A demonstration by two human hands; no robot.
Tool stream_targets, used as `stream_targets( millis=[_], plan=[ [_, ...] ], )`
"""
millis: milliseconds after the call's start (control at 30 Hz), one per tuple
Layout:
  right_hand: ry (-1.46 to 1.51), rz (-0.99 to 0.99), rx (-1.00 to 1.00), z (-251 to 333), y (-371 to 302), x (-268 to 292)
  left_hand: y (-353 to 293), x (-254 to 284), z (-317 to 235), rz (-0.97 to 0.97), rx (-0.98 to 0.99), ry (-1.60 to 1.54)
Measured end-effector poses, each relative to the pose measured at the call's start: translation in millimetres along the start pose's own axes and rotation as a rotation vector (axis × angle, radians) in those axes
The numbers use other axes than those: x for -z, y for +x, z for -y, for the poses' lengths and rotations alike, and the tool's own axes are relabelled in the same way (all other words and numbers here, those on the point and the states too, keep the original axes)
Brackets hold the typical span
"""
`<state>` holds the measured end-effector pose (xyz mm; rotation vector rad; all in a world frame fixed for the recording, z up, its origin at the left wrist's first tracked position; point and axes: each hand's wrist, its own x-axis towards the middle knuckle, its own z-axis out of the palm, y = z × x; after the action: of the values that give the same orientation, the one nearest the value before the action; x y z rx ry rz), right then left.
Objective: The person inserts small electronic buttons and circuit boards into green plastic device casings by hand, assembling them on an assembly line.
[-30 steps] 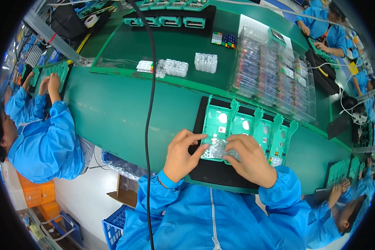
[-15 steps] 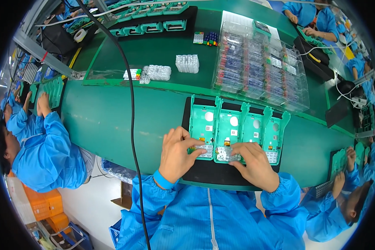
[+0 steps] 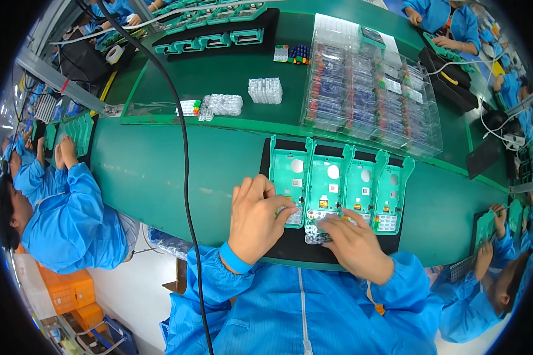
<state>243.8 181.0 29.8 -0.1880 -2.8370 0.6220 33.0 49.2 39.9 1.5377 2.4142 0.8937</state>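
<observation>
Several green plastic housings (image 3: pixel 331 158) stand side by side on a black mat (image 3: pixel 296 249) before me. White keypads with small keys lie in their near ends; the one in the rightmost housing (image 3: pixel 391 186) shows as a white keypad (image 3: pixel 387 223). My left hand (image 3: pixel 253 222) is over the near end of the leftmost housing, thumb and forefinger pinched together; what is between them is hidden. In my right hand (image 3: pixel 358 244) is a small clear plastic keypad-shaped piece (image 3: pixel 315 238), gripped by the fingertips at the near end of the second housing.
Beyond the housings sits a clear tray (image 3: pixel 370 97) of bagged parts. Stacks of clear pieces (image 3: pixel 265 90) and a rack of green housings (image 3: pixel 216 40) stand farther back. A black cable (image 3: pixel 186 177) hangs across my left. Co-workers in blue sit at both sides.
My right hand has drawn the clear piece slightly toward me, and the white keypad with coloured keys beneath it now shows in the second housing. My left hand has barely shifted.
</observation>
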Motion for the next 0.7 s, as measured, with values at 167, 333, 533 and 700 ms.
stream_targets(
  millis=[167,333,533,700],
  plan=[
    [0.156,0.012,-0.057,-13,-4,14,9,-12,-10,-0.05,-0.11,-0.038],
    [0.178,-0.082,-0.304,-27,-25,40,14,-34,-23,0.052,-0.187,-0.059],
    [0.108,-0.044,-0.29,-31,-36,38,14,-62,-38,0.115,-0.29,0.079],
    [0.04,-0.134,-0.456,-41,-47,69,20,-86,-59,-0.015,-0.303,-0.216]
  ],
)
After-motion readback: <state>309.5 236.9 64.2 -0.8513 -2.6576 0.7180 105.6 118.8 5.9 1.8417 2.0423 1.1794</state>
